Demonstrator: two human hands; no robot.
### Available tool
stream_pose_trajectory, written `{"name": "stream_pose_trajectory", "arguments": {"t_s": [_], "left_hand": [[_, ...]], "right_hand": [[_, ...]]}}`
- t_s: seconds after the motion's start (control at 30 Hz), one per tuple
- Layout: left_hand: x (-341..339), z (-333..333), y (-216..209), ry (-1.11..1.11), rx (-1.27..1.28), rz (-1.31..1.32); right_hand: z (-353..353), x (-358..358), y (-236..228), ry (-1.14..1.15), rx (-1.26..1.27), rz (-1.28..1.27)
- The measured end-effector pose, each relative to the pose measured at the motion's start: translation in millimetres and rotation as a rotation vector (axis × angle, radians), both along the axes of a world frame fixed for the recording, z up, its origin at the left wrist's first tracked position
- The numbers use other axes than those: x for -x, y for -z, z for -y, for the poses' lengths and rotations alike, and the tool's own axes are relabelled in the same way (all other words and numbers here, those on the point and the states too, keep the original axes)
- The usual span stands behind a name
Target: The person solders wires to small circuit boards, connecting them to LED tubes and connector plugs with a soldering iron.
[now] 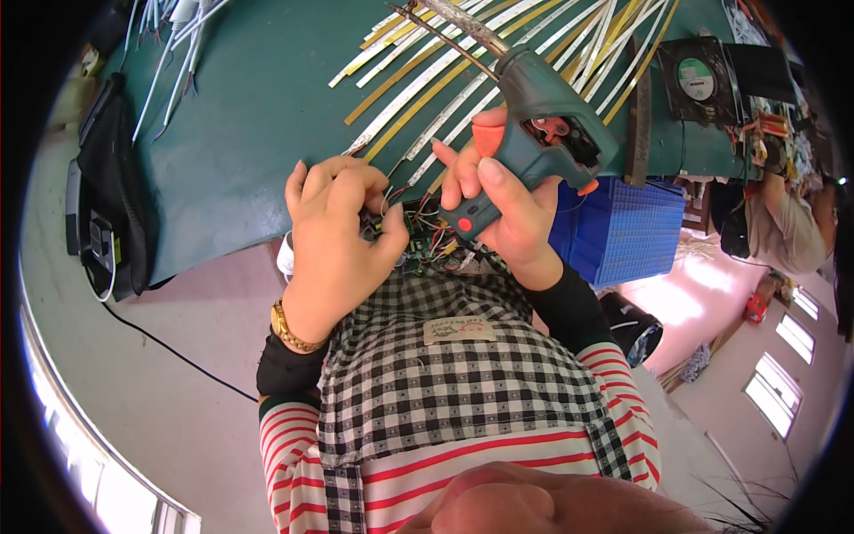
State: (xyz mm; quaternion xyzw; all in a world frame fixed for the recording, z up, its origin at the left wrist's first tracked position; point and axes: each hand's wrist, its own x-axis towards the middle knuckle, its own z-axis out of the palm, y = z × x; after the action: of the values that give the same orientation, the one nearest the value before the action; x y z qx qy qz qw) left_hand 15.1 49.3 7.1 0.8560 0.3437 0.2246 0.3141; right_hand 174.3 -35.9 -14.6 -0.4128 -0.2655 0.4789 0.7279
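My right hand grips the handle of a dark green soldering gun with a red trigger. The gun's metal tip points up and left, over the bench. Its casing has an opening that shows red and black parts inside. Close to my waist, my left hand has its fingers curled, with thumb and forefinger pinching what looks like a thin wire. Between my hands, partly covered by them, lies a bunch of coloured wires and small green circuit boards. White and yellow LED strips fan out on the bench beyond my fingers.
The green bench top ends just before my apron. Grey-white cables lie at its far left, a black cooling fan at the right. A blue plastic crate stands below the right edge. Another person is farther right.
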Motion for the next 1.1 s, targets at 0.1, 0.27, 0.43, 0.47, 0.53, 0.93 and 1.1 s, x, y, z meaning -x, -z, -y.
{"name": "stream_pose_trajectory", "arguments": {"t_s": [0.1,0.27,0.43,0.47,0.53,0.93,1.1], "left_hand": [[3.1,1.2,4.8,0.017,-0.045,0.021],[-0.5,4.2,6.3,0.032,-0.159,-0.012],[-9.8,5.5,6.8,-0.006,-0.172,-0.051],[-11.5,5.7,6.3,-0.013,-0.158,-0.059],[-14.9,6.6,5.5,-0.032,-0.155,-0.084],[-18.6,1.0,-1.3,-0.030,-0.083,-0.150],[-20.1,-1.9,-3.6,0.001,-0.086,-0.195]], "right_hand": [[0.2,0.3,-1.7,0.003,0.009,-0.006],[-1.2,-1.5,-1.1,-0.001,0.034,-0.033],[-0.7,-1.7,-1.4,-0.009,0.040,-0.050],[-0.6,-1.7,-1.1,-0.010,0.033,-0.053],[-0.7,-1.8,-0.7,-0.010,0.025,-0.057],[40.5,-4.2,-1.1,-0.087,-0.064,0.125],[98.4,-9.0,6.8,-0.237,0.143,0.227]]}}
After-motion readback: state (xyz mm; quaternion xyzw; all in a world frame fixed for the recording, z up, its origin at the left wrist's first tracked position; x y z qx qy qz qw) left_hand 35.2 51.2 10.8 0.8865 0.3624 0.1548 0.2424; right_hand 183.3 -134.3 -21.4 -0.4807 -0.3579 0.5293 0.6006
